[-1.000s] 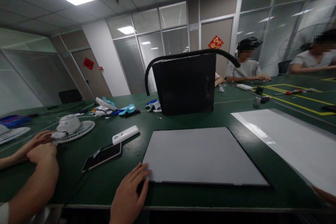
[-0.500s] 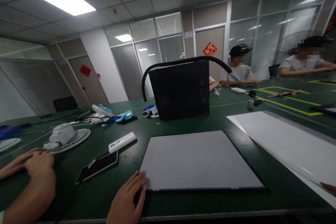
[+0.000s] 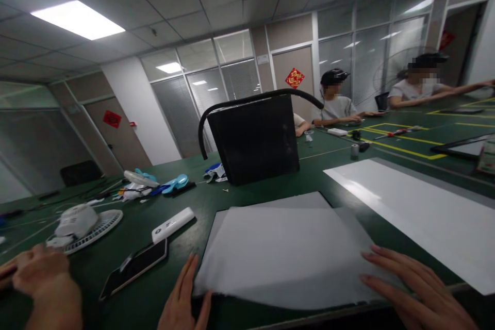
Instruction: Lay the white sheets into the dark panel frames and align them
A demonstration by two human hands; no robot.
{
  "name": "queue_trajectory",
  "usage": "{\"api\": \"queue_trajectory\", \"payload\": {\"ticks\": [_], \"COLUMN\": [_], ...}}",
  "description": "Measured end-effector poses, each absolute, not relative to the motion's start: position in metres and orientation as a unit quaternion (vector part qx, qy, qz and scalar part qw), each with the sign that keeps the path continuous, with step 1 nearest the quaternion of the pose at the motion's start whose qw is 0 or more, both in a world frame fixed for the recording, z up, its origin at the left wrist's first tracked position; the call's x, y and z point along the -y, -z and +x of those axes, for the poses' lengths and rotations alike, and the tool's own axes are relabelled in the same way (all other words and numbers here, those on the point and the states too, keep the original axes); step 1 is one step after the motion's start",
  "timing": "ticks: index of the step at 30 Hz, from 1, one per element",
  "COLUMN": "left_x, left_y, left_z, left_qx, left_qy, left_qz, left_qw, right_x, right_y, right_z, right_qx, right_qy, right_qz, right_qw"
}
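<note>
A thin translucent white sheet (image 3: pixel 294 258) lies over a grey flat panel (image 3: pixel 305 200) with dark edges, slightly skewed to it. The sheet's near edge bows toward me. My left hand (image 3: pixel 185 296) is at the sheet's near left corner, fingers stretched and thumb apart, touching the edge. Over the sheet's right part, my right hand (image 3: pixel 417 283) has its fingers spread, fingertips on or just above the surface. Part of the sheet's right corner is hidden by this hand.
Left of the panel lie a phone (image 3: pixel 135 268), a white oblong device (image 3: pixel 173 225) and a white fan part (image 3: pixel 77 224), beside another person's arm (image 3: pixel 46 278). A black box-shaped thing (image 3: pixel 255 139) stands behind. White sheeting (image 3: pixel 417 206) lies at right. Two people sit across.
The translucent sheet now covers most of the panel. My right hand has come in from the far right onto it. My left hand stays at the left edge; the view has shifted right.
</note>
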State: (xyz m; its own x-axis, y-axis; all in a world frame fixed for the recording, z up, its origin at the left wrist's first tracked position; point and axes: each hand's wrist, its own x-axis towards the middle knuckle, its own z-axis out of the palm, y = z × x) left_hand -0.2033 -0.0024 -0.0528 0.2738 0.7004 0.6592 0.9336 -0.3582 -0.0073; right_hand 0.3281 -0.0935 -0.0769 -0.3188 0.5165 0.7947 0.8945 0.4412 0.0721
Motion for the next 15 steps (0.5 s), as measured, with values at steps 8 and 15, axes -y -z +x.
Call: {"api": "queue_trajectory", "payload": {"ticks": [8, 15], "left_x": [-0.001, 0.003], "left_y": [0.051, 0.049], "left_z": [-0.207, -0.2], "left_qx": [0.481, 0.508], "left_qy": [0.257, 0.254], "left_qz": [-0.812, -0.796], "left_qw": [0.207, 0.21], "right_x": [0.068, 0.063], "right_y": [0.091, 0.095], "right_z": [0.308, 0.311], "right_qx": [0.717, 0.743], "right_qy": [0.279, 0.261], "right_qz": [-0.535, -0.526], "right_qw": [0.349, 0.321]}}
